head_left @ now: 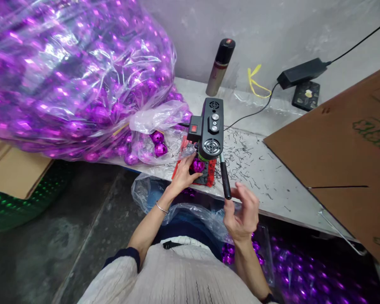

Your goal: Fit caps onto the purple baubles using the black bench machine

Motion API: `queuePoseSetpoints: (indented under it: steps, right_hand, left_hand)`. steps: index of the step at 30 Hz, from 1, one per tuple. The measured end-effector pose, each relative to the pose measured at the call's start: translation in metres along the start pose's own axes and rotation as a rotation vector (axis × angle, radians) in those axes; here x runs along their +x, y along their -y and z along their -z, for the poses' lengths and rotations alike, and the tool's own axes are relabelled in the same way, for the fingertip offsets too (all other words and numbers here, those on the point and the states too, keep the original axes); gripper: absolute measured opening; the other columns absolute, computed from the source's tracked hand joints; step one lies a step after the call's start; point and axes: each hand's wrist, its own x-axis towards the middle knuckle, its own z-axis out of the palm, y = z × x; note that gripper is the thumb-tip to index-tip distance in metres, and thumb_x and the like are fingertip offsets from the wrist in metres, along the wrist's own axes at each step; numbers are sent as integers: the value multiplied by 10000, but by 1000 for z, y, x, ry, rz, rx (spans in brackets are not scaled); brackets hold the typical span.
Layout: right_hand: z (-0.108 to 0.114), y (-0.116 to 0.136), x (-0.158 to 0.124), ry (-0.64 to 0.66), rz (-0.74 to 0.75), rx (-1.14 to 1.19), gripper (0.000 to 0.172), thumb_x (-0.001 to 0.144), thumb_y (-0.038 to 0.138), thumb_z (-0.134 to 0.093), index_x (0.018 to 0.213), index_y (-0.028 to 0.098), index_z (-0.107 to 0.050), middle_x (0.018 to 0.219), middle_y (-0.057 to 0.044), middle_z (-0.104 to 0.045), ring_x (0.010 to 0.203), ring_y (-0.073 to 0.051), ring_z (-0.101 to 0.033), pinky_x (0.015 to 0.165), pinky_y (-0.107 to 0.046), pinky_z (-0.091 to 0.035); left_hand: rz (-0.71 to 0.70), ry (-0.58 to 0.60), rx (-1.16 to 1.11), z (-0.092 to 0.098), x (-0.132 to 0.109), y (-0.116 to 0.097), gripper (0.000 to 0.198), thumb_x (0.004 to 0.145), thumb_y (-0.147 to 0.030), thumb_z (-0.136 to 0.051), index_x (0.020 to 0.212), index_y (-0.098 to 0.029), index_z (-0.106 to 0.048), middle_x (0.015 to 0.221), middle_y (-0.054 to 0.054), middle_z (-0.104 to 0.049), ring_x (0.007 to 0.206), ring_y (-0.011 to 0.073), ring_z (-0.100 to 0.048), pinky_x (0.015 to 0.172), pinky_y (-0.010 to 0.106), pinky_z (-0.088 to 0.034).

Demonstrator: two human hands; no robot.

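My left hand point(184, 174) grips a shiny purple faceted ball point(198, 165) between thumb and fingers. That ball sits at the lower front end of a small black press-like machine point(213, 126), above a red and black base point(211, 173). The machine has a red switch, round vents and a lever with a black handle point(226, 181). Beside the lower end of this handle is my right hand point(243, 213), its fingers partly curled and apart from the thumb. Whether it touches the handle is hard to tell.
A huge clear bag of purple balls point(82, 84) fills the left. Small dark pin-like bits point(243, 156) litter the table. Behind stand a spray can point(220, 67) and a power adapter point(302, 72) with its cord. A cardboard box point(345, 147) borders the right; more purple balls point(307, 266) lie below.
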Motion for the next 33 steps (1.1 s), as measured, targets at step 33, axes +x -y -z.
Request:
queuePoseSetpoints:
  steps: [33]
  right_hand:
    - [-90, -20, 3, -248, 83, 149, 291, 1049, 281, -379, 801, 233, -525, 754, -1, -609, 622, -130, -550, 684, -340, -483]
  left_hand:
    - [-142, -166, -33, -20, -11, 24, 690, 853, -511, -782, 1436, -213, -562, 1361, 161, -688, 1269, 305, -660, 1095, 490, -499]
